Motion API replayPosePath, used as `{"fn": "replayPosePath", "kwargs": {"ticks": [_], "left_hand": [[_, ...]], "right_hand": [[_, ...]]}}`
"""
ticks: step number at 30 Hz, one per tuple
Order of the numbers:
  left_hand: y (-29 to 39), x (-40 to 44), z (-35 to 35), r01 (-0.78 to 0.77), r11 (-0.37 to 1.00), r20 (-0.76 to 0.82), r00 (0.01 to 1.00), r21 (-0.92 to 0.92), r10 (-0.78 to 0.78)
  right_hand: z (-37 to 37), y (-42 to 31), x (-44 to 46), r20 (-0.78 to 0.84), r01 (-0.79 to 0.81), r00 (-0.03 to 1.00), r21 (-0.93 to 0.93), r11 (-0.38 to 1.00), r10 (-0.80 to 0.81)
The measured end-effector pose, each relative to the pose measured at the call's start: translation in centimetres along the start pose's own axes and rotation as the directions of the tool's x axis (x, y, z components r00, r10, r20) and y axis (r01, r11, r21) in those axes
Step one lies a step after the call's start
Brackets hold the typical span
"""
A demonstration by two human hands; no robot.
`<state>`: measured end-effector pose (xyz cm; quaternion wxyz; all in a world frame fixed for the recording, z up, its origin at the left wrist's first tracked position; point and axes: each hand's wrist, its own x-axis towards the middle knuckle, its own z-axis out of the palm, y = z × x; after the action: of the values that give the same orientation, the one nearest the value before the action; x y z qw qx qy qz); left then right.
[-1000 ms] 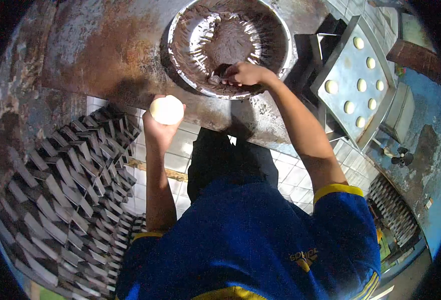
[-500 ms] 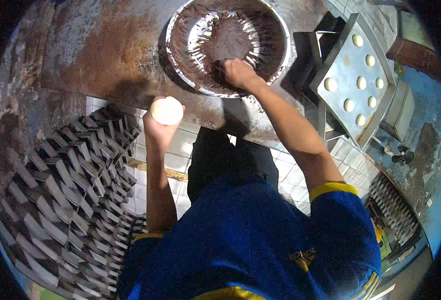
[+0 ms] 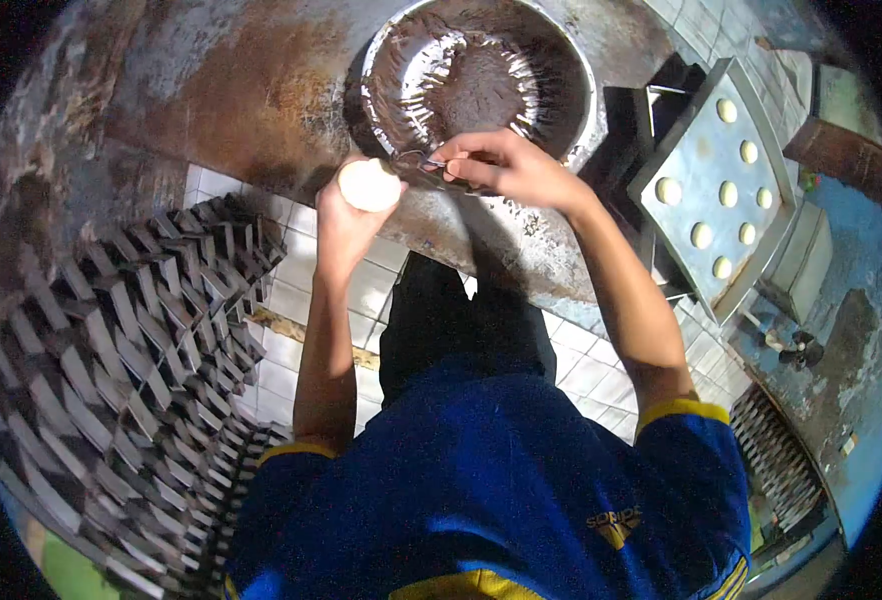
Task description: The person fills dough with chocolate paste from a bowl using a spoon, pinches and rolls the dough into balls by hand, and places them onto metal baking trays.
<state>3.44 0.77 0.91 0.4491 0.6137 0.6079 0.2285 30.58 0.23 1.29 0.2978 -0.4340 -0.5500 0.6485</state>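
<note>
My left hand is cupped around a pale, flattened piece of dough, held up in front of the table edge. Pinched in the fingers of my right hand is a small metal spoon, its tip pointing at the dough and close to its right side. What lies in the spoon's bowl is hard to make out. Beyond both hands stands a wide metal bowl, its inside smeared with thick dark brown paste.
On the right, a metal tray carries several round dough balls. The worn table spreads left of the bowl. Stacked metal pans rise at lower left, with another stack at lower right.
My right hand has come out of the bowl with the spoon and moved near the dough. My left hand has shifted up and right, bringing the dough closer to the bowl.
</note>
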Motion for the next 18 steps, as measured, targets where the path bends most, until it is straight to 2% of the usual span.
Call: {"fn": "replayPosePath", "kwargs": {"ticks": [1,2,3,4,6,7,8,10,11,13,14,16,18], "left_hand": [[1.3,-0.1,0.2,-0.053,0.997,0.016,0.998,-0.051,0.054],[2.5,-0.1,0.4,-0.107,0.989,0.030,0.993,-0.103,0.111],[3.5,-0.2,0.7,-0.189,0.976,0.015,0.981,-0.112,0.192],[4.2,-0.3,0.9,-0.190,0.976,0.008,0.981,-0.112,0.192],[5.5,-0.4,1.5,-0.283,0.941,-0.066,0.959,-0.186,0.275],[5.8,-0.4,1.4,-0.273,0.949,-0.004,0.961,-0.158,0.276],[6.0,-0.6,1.4,-0.281,0.947,-0.009,0.959,-0.157,0.284],[6.3,-1.5,2.1,-0.219,0.973,0.105,0.968,-0.076,0.226],[6.4,-1.8,2.8,-0.227,0.971,0.108,0.966,-0.074,0.234],[6.2,-2.1,4.8,-0.344,0.933,-0.016,0.939,-0.106,0.344],[5.8,-2.3,6.1,-0.350,0.931,-0.009,0.936,-0.106,0.351],[5.9,-3.0,8.7,-0.203,0.884,-0.141,0.978,-0.422,0.157],[5.9,-3.8,10.2,-0.244,0.887,-0.171,0.967,-0.391,0.190]], "right_hand": [[0.7,-2.6,-0.8,-0.067,0.140,0.984,-0.292,0.946,-0.167],[1.6,-4.6,-1.5,-0.129,0.173,0.960,-0.427,0.887,-0.249],[2.8,-5.3,-2.3,-0.179,0.143,0.948,-0.496,0.856,-0.262],[3.7,-5.8,-3.0,-0.233,0.104,0.932,-0.560,0.822,-0.277],[4.8,-5.2,-4.2,-0.229,0.118,0.885,-0.731,0.672,-0.405],[5.1,-4.9,-5.0,-0.243,0.102,0.877,-0.750,0.654,-0.415],[5.4,-4.9,-6.0,-0.257,0.085,0.867,-0.767,0.636,-0.426],[5.8,-5.0,-8.0,-0.282,0.068,0.861,-0.762,0.644,-0.424],[5.8,-4.9,-9.0,-0.308,0.047,0.855,-0.756,0.653,-0.418],[5.8,-4.4,-10.8,-0.347,0.028,0.831,-0.755,0.655,-0.435],[5.9,-4.0,-11.9,-0.377,0.011,0.813,-0.752,0.659,-0.444],[5.9,-2.7,-13.9,-0.414,0.006,0.789,-0.735,0.678,-0.455],[5.7,-0.5,-16.1,-0.496,0.017,0.721,-0.686,0.728,-0.484]]}}
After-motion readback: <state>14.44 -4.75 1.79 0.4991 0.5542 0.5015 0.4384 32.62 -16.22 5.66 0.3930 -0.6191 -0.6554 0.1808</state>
